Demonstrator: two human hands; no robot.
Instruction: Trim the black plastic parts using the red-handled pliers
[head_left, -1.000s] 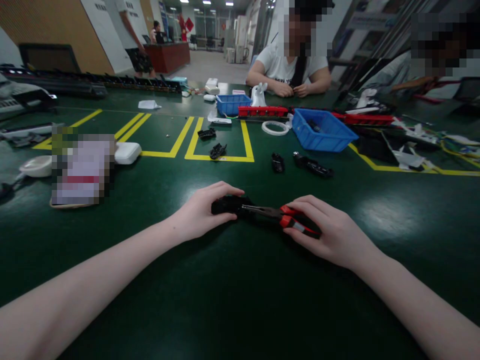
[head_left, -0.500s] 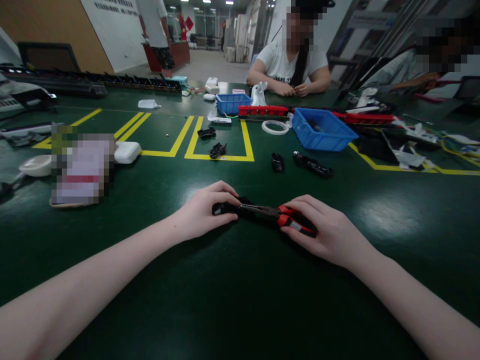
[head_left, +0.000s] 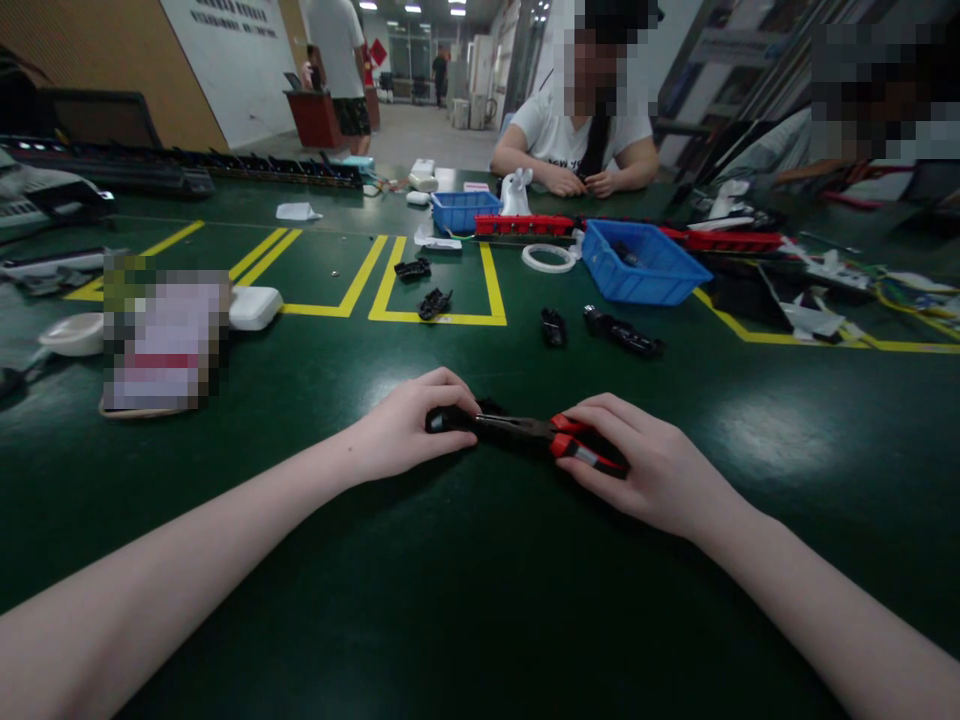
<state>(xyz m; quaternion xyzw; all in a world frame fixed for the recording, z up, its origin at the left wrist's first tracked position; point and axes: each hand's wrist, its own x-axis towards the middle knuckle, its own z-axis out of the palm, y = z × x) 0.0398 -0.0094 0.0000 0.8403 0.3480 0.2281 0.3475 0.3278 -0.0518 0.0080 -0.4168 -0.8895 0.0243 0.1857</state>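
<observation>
Between the thumb and fingers of my left hand (head_left: 411,428) is a black plastic part (head_left: 444,419), held low over the green table (head_left: 480,590). Its exact kind is hard to make out, as my fingers cover much of it. My right hand (head_left: 646,458) is closed around the red and black handles of long-nose pliers (head_left: 525,428). The pliers point left, and their jaw tips reach the black part beside my left fingertips. Whether the tips grip anything cannot be seen.
Loose black parts (head_left: 622,332) lie beyond my hands, near a blue bin (head_left: 645,265) and a white tape roll (head_left: 547,258). A phone (head_left: 165,340) and a white case (head_left: 255,306) are at left. Across the table a person (head_left: 577,140) sits with hands together.
The pliers and my right hand have shifted slightly left, toward the black part. My left hand stays nearly in place, still holding the part.
</observation>
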